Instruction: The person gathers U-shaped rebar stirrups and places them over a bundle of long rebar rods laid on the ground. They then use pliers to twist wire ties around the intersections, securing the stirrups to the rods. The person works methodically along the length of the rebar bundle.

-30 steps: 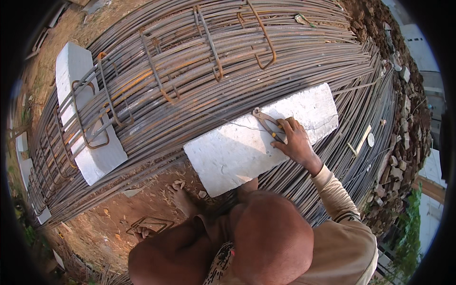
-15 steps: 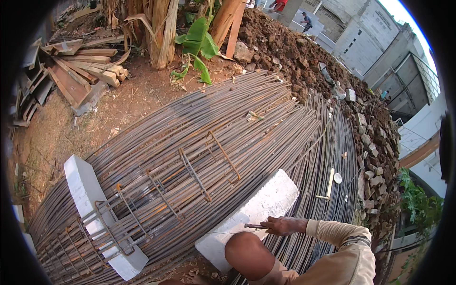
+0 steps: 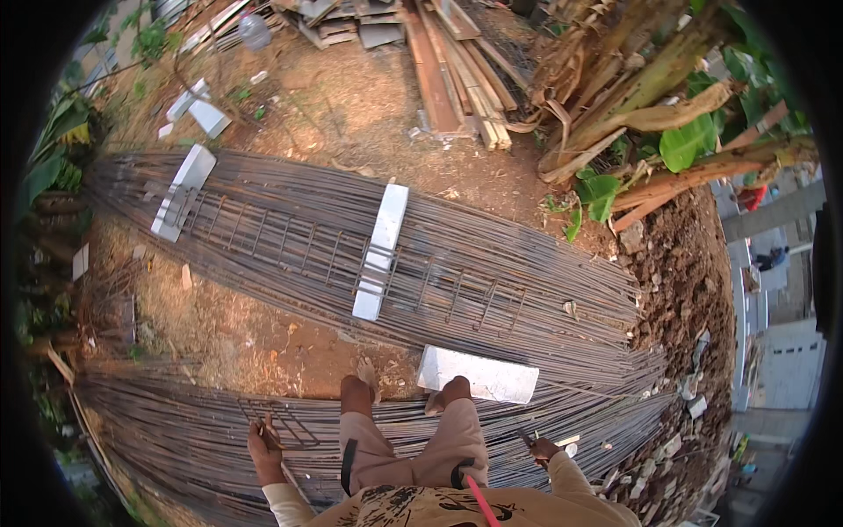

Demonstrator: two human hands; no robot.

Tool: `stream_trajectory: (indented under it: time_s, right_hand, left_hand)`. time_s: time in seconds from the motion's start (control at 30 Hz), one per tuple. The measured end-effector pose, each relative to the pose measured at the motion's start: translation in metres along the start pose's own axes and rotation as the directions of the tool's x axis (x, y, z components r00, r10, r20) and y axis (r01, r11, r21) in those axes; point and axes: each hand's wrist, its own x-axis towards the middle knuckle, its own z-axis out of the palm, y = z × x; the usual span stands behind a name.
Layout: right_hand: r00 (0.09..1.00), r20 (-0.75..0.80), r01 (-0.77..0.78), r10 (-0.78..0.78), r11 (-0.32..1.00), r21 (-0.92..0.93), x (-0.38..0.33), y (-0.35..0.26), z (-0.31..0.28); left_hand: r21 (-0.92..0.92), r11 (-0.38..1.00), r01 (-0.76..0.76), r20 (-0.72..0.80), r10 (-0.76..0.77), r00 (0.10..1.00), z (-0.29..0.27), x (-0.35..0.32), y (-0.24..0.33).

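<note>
My left hand (image 3: pixel 265 442) is closed on a bent rectangular steel stirrup (image 3: pixel 303 430), low over the nearer rebar pile (image 3: pixel 202 422). My right hand (image 3: pixel 544 451) grips dark pincers (image 3: pixel 525 436) over that pile's right part, apart from the white block (image 3: pixel 492 376) in front of my legs. Farther off, a rebar cage (image 3: pixel 307 250) of long bars with rectangular stirrups stretches across a second rebar pile (image 3: pixel 527 255). Two white blocks, one in the middle (image 3: pixel 386 228) and one at the left (image 3: pixel 189 176), lie under it. At its right end several stirrups stand spaced apart.
My feet (image 3: pixel 367 378) are on brown soil between the two piles, close to the white block. Planks (image 3: pixel 439 79) lie stacked beyond, beside banana trunks (image 3: pixel 606 97). Dirt and rubble (image 3: pixel 676 263) border the right side. Another person (image 3: pixel 773 258) is far right.
The view has swung left and now takes in both legs and both piles. My left hand has come into view holding a stirrup. My right hand, still with the pincers, has moved away from the block.
</note>
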Motion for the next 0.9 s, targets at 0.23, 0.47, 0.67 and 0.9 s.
stream_trajectory:
  time_s: [0.23,0.47,0.67,0.9]
  right_hand:
    - [0.974,-0.161,-0.079,0.158,0.909,0.41,-0.018,-0.176,-0.072]
    - [0.951,-0.307,0.146,-0.027,0.916,0.373,0.032,-0.457,-0.114]
    - [0.923,-0.248,0.372,-0.293,0.843,0.388,0.047,-0.713,-0.094]
    - [0.952,-0.195,0.285,-0.237,0.919,0.272,0.094,-0.847,-0.056]
  left_hand:
    - [0.084,0.996,-0.028,0.03,0.025,0.999,0.009,-0.09,0.129]
    - [-0.002,0.994,0.108,0.178,-0.106,0.978,-0.033,-0.013,0.219]
    - [-0.062,0.996,0.062,0.181,-0.05,0.982,-0.059,0.046,0.343]
    - [0.0,0.995,-0.097,0.04,0.097,0.995,-0.121,0.194,0.441]
